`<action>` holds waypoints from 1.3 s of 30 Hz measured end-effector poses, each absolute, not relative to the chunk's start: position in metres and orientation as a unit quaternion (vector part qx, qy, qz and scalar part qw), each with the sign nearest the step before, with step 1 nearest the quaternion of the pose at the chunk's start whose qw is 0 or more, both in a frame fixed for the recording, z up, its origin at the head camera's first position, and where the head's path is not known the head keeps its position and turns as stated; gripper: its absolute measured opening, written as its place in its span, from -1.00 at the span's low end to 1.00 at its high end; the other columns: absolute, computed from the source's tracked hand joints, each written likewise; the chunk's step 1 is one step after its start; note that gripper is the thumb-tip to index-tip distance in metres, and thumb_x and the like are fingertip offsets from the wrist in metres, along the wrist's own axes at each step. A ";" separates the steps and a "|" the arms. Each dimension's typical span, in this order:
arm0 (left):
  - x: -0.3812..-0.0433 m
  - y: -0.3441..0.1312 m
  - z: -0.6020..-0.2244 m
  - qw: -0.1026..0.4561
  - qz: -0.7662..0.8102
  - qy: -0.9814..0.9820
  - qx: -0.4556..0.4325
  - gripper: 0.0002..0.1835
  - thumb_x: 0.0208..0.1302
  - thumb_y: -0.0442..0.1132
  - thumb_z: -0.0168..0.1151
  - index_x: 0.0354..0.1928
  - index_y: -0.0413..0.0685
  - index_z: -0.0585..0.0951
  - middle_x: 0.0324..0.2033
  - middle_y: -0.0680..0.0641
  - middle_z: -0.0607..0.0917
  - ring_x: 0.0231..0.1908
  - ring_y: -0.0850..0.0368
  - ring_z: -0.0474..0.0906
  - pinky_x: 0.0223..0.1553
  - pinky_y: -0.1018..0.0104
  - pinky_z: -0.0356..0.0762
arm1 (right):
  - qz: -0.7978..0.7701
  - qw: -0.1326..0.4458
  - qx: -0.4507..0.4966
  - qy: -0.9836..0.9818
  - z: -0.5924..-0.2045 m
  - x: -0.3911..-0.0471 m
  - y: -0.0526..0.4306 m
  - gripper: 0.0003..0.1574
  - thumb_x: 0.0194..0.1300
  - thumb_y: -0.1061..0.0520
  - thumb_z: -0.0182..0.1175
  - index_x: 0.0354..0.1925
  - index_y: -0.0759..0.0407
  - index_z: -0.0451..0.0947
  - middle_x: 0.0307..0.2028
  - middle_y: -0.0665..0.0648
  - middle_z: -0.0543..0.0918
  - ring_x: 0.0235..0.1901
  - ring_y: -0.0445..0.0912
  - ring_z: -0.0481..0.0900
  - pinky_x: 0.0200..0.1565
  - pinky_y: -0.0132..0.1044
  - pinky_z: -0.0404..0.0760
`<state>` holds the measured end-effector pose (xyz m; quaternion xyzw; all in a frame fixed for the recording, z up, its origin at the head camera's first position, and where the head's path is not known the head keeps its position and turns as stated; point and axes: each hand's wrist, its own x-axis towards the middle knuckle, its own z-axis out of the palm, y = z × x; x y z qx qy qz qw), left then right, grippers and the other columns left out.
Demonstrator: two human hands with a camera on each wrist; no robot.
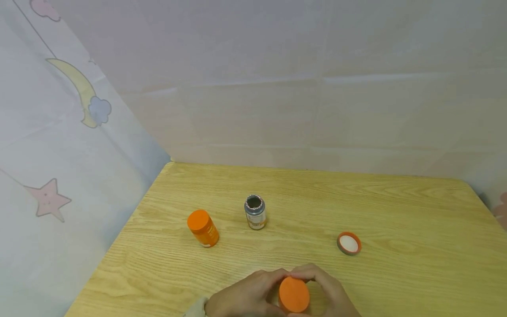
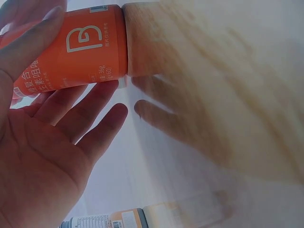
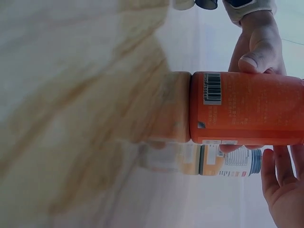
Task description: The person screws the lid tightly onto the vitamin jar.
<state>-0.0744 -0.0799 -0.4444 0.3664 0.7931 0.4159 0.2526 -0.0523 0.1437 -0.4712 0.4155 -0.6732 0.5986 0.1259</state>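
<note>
An orange bottle with a flat orange cap (image 1: 294, 294) stands at the near edge of the head view, between both hands. My left hand (image 1: 247, 294) holds its side, the thumb lying across the orange label (image 2: 90, 47) in the left wrist view. From the other side, my right hand (image 1: 330, 290) curves its thumb and fingers round the capped top. The right wrist view shows the barcoded side of the orange bottle (image 3: 247, 109) and several fingers of the right hand (image 3: 285, 185) below it. The cap is out of frame there.
Farther back stands a grey, uncapped bottle (image 1: 255, 215) with a ragged foil rim. Another orange bottle (image 1: 203, 229), capped, is to its left. A round lid (image 1: 349, 243) lies inner side up at the right on the wood-grain table (image 1: 416, 220). Patterned cloth (image 1: 277, 110) hangs behind.
</note>
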 end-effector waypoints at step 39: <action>-0.075 -0.081 -0.445 0.227 0.394 0.803 0.386 -0.50 0.28 -0.01 0.35 0.22 0.20 0.44 0.04 0.30 0.64 -0.07 0.56 0.50 0.02 0.56 0.48 | 0.583 0.108 0.425 -0.684 -0.472 -0.051 0.145 -0.11 -0.07 0.32 0.55 0.21 0.43 0.39 0.07 0.22 0.60 0.09 -0.12 0.56 0.23 -0.49 0.41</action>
